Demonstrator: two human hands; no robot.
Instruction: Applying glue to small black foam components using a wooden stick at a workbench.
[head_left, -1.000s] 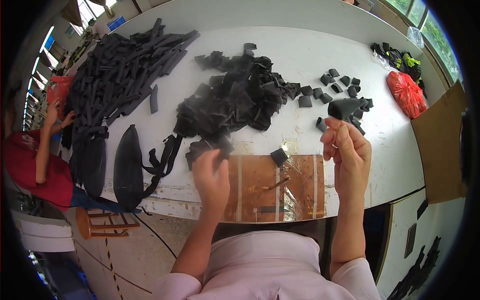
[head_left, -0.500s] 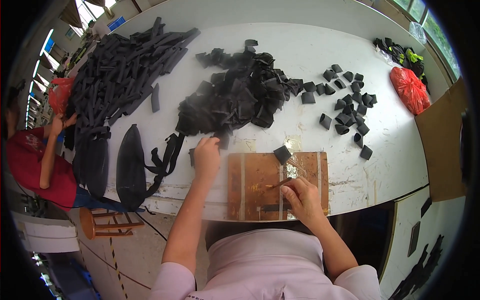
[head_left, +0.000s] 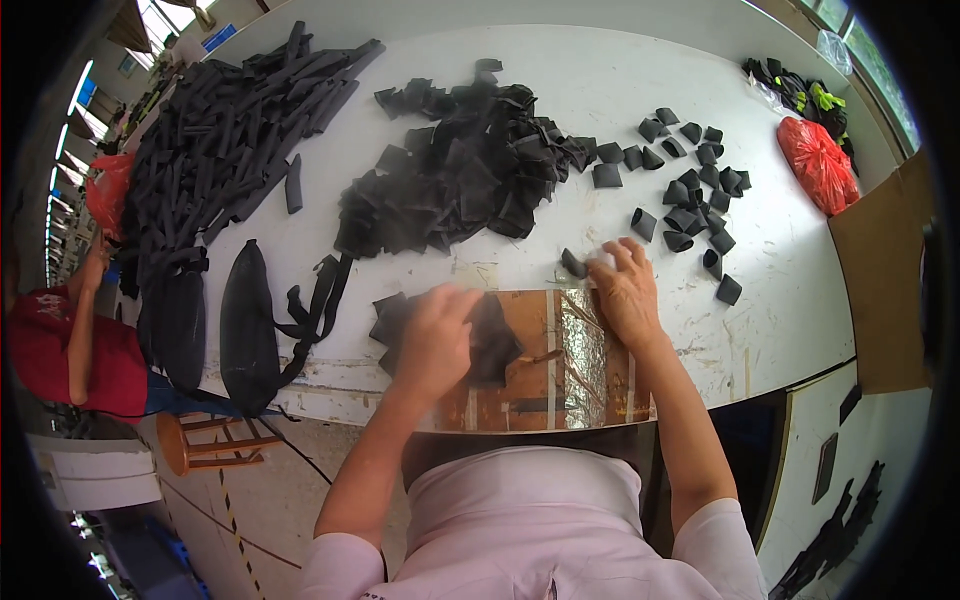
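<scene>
Left hand: left hand (head_left: 437,335) is lying palm-down on a flat black fabric piece (head_left: 490,340), fingers curled over its left part, pressing rather than lifting; looks closed on it.
Right hand: right hand (head_left: 625,290) is spreading open, fingertips touching a small folded black piece (head_left: 573,263) at the board's far edge; not gripping.
Board: both are working over a brown taped board (head_left: 560,370) at the near edge of the white table (head_left: 620,90).
Handling: the fabric piece is looking light, soft and floppy, likely to sag if pinched mid-span; best taken at an edge or corner, or held flat while folding.
Counts: one flat piece under the left hand; one folded piece at the right fingertips.
Right of centre: folded pieces (head_left: 695,200) are lying scattered, roughly twenty, exact count unclear.
Centre far: one loose heap of black pieces (head_left: 460,180).
Left: one dark pouch with straps (head_left: 248,325); one stack of long black strips (head_left: 220,130) beyond.
Far right: one red bag (head_left: 818,160).
</scene>
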